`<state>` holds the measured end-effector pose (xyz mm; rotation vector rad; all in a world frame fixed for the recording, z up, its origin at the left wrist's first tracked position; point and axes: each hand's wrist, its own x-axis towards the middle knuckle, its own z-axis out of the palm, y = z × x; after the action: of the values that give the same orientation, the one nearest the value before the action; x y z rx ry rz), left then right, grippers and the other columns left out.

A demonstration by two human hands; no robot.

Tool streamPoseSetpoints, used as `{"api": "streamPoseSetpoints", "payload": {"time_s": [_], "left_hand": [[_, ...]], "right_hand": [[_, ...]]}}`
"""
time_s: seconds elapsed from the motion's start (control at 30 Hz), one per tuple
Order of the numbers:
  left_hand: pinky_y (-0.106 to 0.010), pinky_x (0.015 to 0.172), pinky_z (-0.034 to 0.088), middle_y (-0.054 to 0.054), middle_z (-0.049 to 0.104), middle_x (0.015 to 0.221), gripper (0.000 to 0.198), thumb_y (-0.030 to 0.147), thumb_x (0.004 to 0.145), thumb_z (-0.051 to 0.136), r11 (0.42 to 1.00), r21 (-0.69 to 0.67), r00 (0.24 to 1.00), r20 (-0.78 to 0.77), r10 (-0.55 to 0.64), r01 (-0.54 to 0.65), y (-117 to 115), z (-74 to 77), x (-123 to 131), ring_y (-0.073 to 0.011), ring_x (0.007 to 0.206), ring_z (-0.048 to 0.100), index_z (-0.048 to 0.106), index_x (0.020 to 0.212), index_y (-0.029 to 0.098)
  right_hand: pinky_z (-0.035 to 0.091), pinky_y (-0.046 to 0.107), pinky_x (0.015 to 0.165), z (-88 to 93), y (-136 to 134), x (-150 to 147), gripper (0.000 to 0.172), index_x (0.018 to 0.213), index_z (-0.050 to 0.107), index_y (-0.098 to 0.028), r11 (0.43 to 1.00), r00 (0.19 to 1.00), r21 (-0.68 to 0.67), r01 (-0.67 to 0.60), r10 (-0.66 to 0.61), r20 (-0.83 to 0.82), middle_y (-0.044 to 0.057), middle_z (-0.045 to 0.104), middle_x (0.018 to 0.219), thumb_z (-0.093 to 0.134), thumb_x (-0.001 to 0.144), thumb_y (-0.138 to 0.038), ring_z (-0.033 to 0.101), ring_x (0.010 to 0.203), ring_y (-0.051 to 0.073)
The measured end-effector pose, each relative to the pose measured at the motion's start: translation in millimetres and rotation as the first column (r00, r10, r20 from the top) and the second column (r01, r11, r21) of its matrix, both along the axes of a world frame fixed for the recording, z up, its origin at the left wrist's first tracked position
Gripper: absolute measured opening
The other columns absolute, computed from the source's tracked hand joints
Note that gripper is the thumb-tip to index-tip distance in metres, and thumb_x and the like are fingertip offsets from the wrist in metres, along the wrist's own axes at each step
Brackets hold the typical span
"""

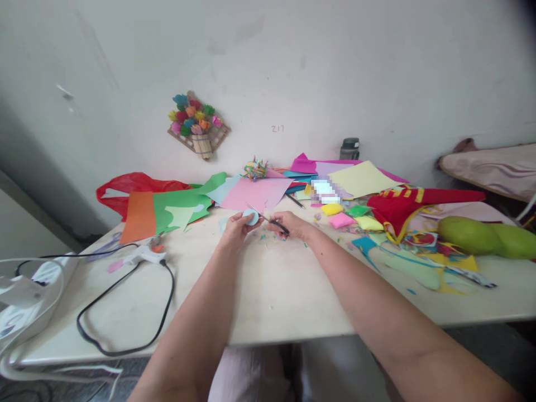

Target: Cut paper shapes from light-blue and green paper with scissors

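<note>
Between thumb and fingers, my left hand [237, 228] pinches a small round piece of light blue paper [250, 218]. My right hand [290, 225] is closed round the dark handles of a pair of scissors [277, 225]. The blades point up and left, close to the paper's right edge; whether they touch it I cannot tell. Small paper scraps [264, 237] lie on the white table [288, 290] under both hands. Just behind them is a large pink sheet [255, 193], partly over a light blue one.
Orange [139, 215] and green paper [180, 202] lie at the left, near a hot glue gun [144, 255] with a looped black cable. A power strip [50, 271] stands at the left edge. To the right are small bright packets [342, 220], red fabric [419, 201] and green fruit-like objects [486, 237].
</note>
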<state>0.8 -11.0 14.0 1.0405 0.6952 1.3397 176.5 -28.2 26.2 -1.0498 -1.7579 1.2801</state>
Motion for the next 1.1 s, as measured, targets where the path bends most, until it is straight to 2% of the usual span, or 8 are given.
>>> {"api": "streamPoseSetpoints", "payload": {"time_s": [0.4, 0.6, 0.87, 1.1], "left_hand": [[-0.035, 0.076, 0.054, -0.008, 0.067, 0.069, 0.016, 0.015, 0.060, 0.069, 1.000, -0.006, 1.000, -0.004, 0.019, -0.019, -1.4, 1.5, -0.1, -0.0199, 0.070, 0.065, 0.064, 0.072, 0.006], [-0.033, 0.076, 0.054, -0.009, 0.068, 0.073, 0.016, 0.015, 0.062, 0.068, 1.000, -0.021, 1.000, -0.021, 0.022, -0.023, -0.1, 0.1, -1.3, -0.0196, 0.071, 0.066, 0.064, 0.075, 0.006], [-0.024, 0.062, 0.053, -0.008, 0.068, 0.073, 0.022, 0.019, 0.062, 0.072, 0.999, -0.024, 0.995, -0.094, 0.027, -0.029, 2.7, -2.3, -4.2, -0.0158, 0.065, 0.066, 0.060, 0.078, 0.009], [-0.023, 0.056, 0.053, -0.007, 0.067, 0.069, 0.025, 0.028, 0.067, 0.070, 1.000, 0.008, 0.990, -0.137, 0.012, -0.011, 2.4, -1.2, -6.3, -0.0148, 0.060, 0.065, 0.056, 0.078, 0.010]], "right_hand": [[0.031, 0.017, 0.032, 0.4, -0.4, -0.8, 0.027, 0.069, 0.050, -0.014, 1.000, 1.000, -0.008, 0.019, -0.019, 0.005, -0.008, 0.045, 0.041, 0.069, 0.066, -0.033, 0.038, 0.032, 0.004], [0.030, 0.017, 0.032, 3.3, -3.2, -1.2, 0.026, 0.068, 0.049, -0.014, 0.999, 0.999, -0.025, 0.038, -0.038, 0.005, -0.007, 0.044, 0.040, 0.069, 0.065, -0.031, 0.037, 0.031, 0.004], [0.029, 0.017, 0.033, -2.3, 3.1, 1.1, 0.025, 0.068, 0.049, -0.014, 1.000, 1.000, -0.014, 0.013, -0.012, 0.008, -0.007, 0.044, 0.040, 0.068, 0.065, -0.032, 0.037, 0.031, 0.005], [0.026, 0.017, 0.033, 1.4, -1.2, 6.2, 0.023, 0.064, 0.047, -0.015, 0.998, 0.999, -0.046, -0.031, 0.033, 0.030, -0.005, 0.046, 0.041, 0.060, 0.070, -0.033, 0.038, 0.032, 0.005]]}}
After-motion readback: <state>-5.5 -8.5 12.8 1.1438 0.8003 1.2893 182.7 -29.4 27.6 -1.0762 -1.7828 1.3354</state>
